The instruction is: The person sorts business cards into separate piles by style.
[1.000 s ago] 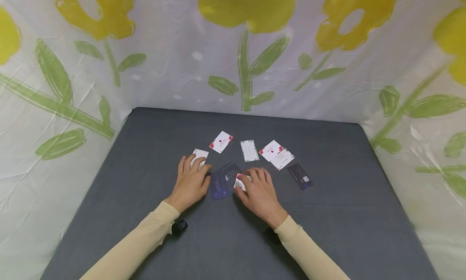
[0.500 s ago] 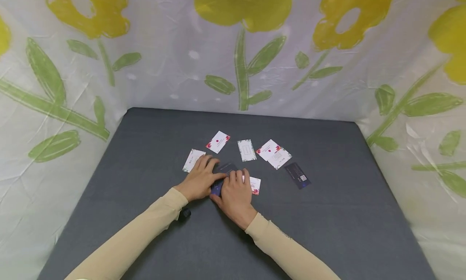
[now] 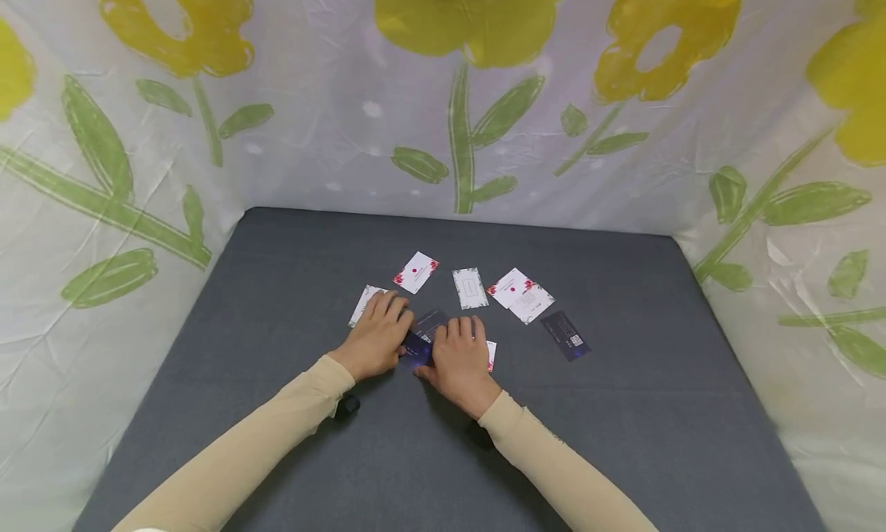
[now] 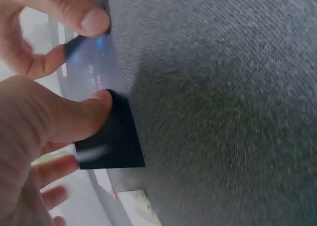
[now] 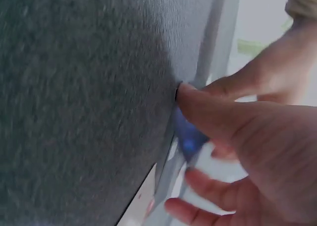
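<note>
A: Could anything beyond the hands cause trouble?
B: The sheet? Unlikely; it hangs well apart from them. It looks thin and creased, patterned with yellow flowers.
A: And the table under them?
B: Its covering might catch a card's edge if one were slid along it. It's grey, matte and finely ribbed.
A: The hands themselves?
B: The left hand and right hand both pinch the blue card, which sits between them. Uneven pulling could crease it or slip it free. Stray fingers could also nudge neighbours: the left hand covers part of a white card, and the right hand hides most of a red-marked card.
A: What's the blue one made of?
B: Stiff paper or thin plastic, I can't tell which. It's rectangular, smooth and slightly shiny.
A: Anything smaller?
B: A pale square code, on the dark card right of the right hand.
</note>
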`<action>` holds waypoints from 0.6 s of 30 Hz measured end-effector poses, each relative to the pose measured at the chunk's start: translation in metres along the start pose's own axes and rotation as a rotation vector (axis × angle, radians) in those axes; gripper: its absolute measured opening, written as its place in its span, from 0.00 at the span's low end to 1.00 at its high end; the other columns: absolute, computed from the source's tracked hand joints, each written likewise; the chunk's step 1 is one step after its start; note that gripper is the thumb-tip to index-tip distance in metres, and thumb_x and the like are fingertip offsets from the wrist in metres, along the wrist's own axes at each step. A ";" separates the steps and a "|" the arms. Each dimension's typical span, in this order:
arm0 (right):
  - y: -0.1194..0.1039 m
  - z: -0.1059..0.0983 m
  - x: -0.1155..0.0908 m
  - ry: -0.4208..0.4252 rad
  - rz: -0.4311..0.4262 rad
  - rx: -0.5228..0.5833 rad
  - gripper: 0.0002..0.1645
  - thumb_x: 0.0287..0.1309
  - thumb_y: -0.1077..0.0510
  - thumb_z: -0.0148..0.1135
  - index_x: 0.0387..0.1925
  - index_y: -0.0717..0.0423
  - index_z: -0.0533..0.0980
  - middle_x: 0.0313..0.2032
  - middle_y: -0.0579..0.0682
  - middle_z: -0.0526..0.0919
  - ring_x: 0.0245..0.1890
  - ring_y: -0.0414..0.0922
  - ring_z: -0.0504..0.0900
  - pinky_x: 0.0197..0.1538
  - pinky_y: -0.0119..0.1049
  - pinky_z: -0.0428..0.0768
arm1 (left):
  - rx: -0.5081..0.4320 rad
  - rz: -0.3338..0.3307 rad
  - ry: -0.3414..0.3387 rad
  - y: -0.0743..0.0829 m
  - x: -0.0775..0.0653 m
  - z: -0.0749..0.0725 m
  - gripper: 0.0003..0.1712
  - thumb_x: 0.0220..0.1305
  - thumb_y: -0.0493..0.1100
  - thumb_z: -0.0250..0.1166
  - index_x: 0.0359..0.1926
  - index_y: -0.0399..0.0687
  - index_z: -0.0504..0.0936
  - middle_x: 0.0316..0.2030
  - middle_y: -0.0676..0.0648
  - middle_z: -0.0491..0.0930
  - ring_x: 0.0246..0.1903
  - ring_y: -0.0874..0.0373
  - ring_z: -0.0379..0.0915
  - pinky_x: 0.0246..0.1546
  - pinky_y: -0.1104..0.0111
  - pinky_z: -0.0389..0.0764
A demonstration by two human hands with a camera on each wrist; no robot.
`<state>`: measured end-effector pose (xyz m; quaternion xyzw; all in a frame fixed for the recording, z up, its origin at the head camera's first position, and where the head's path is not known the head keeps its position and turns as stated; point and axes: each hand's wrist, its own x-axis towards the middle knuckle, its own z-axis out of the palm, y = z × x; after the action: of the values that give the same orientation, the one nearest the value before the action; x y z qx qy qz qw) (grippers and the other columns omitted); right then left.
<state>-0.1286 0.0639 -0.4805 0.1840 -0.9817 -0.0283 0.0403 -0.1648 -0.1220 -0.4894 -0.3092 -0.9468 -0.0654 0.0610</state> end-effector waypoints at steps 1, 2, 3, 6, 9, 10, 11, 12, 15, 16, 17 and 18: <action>0.004 -0.002 0.001 0.001 0.002 0.064 0.36 0.54 0.31 0.74 0.46 0.57 0.82 0.45 0.55 0.82 0.55 0.55 0.75 0.69 0.54 0.66 | -0.008 -0.002 0.012 0.000 -0.001 -0.002 0.21 0.55 0.41 0.78 0.45 0.44 0.77 0.53 0.39 0.79 0.62 0.39 0.69 0.73 0.42 0.61; 0.008 -0.004 0.003 -0.008 0.004 0.133 0.29 0.55 0.34 0.75 0.42 0.54 0.82 0.43 0.54 0.82 0.54 0.54 0.75 0.68 0.54 0.67 | -0.020 -0.008 0.022 -0.001 -0.002 -0.004 0.18 0.56 0.40 0.77 0.43 0.45 0.77 0.48 0.42 0.81 0.58 0.41 0.73 0.72 0.44 0.64; 0.012 -0.008 0.004 -0.022 0.008 0.219 0.23 0.57 0.38 0.75 0.37 0.52 0.82 0.40 0.52 0.82 0.51 0.54 0.75 0.66 0.54 0.67 | -0.044 -0.024 0.021 -0.001 -0.003 -0.006 0.16 0.58 0.40 0.76 0.41 0.47 0.77 0.43 0.45 0.82 0.53 0.45 0.76 0.69 0.46 0.67; 0.025 -0.024 0.009 -0.100 0.013 0.475 0.10 0.60 0.49 0.73 0.29 0.47 0.83 0.32 0.46 0.83 0.41 0.48 0.78 0.56 0.48 0.72 | -0.152 -0.069 0.005 -0.001 -0.009 -0.016 0.09 0.63 0.40 0.72 0.36 0.51 0.78 0.31 0.52 0.82 0.37 0.54 0.79 0.57 0.52 0.73; 0.035 -0.037 0.011 -0.217 0.011 0.687 0.08 0.62 0.52 0.71 0.28 0.48 0.86 0.26 0.40 0.83 0.30 0.39 0.75 0.40 0.36 0.72 | -0.258 -0.115 -0.029 0.000 -0.017 -0.029 0.03 0.66 0.40 0.71 0.36 0.51 0.84 0.30 0.53 0.86 0.34 0.58 0.81 0.49 0.55 0.75; 0.036 -0.039 0.012 -0.257 0.006 0.736 0.08 0.63 0.52 0.70 0.29 0.49 0.86 0.24 0.39 0.83 0.27 0.37 0.74 0.36 0.33 0.71 | -0.283 -0.122 -0.039 0.001 -0.020 -0.032 0.01 0.66 0.41 0.71 0.37 0.50 0.86 0.31 0.53 0.87 0.34 0.58 0.81 0.48 0.56 0.77; 0.037 -0.040 0.012 -0.302 0.004 0.780 0.08 0.63 0.52 0.70 0.31 0.50 0.87 0.24 0.39 0.82 0.26 0.36 0.72 0.33 0.31 0.69 | -0.302 -0.125 -0.051 0.000 -0.022 -0.035 0.01 0.66 0.41 0.71 0.38 0.50 0.88 0.32 0.53 0.88 0.33 0.59 0.81 0.46 0.57 0.78; 0.038 -0.040 0.011 -0.348 0.003 0.820 0.09 0.64 0.52 0.70 0.32 0.52 0.88 0.24 0.38 0.81 0.26 0.35 0.70 0.31 0.30 0.67 | -0.317 -0.128 -0.065 0.000 -0.025 -0.037 0.02 0.66 0.41 0.70 0.38 0.49 0.89 0.33 0.54 0.89 0.33 0.61 0.81 0.45 0.59 0.79; 0.035 -0.036 0.013 -0.421 -0.021 0.862 0.11 0.63 0.53 0.70 0.30 0.56 0.88 0.22 0.36 0.77 0.24 0.34 0.67 0.29 0.29 0.63 | -0.332 -0.111 -0.096 -0.005 -0.033 -0.038 0.04 0.66 0.41 0.70 0.36 0.50 0.91 0.33 0.55 0.90 0.31 0.64 0.79 0.40 0.61 0.80; 0.033 -0.034 0.014 -0.436 -0.030 0.866 0.12 0.63 0.53 0.69 0.29 0.57 0.87 0.20 0.35 0.75 0.23 0.34 0.65 0.28 0.29 0.62 | -0.320 -0.103 -0.103 -0.006 -0.036 -0.038 0.04 0.66 0.42 0.70 0.35 0.51 0.91 0.32 0.56 0.89 0.31 0.63 0.78 0.40 0.61 0.79; 0.031 -0.031 0.016 -0.444 -0.043 0.863 0.14 0.63 0.53 0.69 0.27 0.58 0.86 0.19 0.35 0.72 0.22 0.34 0.63 0.27 0.29 0.60 | -0.300 -0.098 -0.108 -0.007 -0.038 -0.036 0.04 0.66 0.42 0.70 0.34 0.52 0.91 0.32 0.56 0.88 0.31 0.63 0.76 0.40 0.61 0.78; 0.028 -0.029 0.018 -0.443 -0.057 0.851 0.15 0.63 0.53 0.69 0.24 0.58 0.84 0.17 0.34 0.69 0.21 0.33 0.62 0.26 0.29 0.58 | -0.274 -0.094 -0.105 -0.008 -0.039 -0.036 0.04 0.65 0.42 0.70 0.33 0.52 0.91 0.31 0.55 0.87 0.32 0.61 0.76 0.40 0.60 0.76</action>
<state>-0.1530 0.0820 -0.4489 0.2007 -0.8856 0.3365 -0.2496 -0.1356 -0.1571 -0.4613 -0.2729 -0.9443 -0.1805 -0.0347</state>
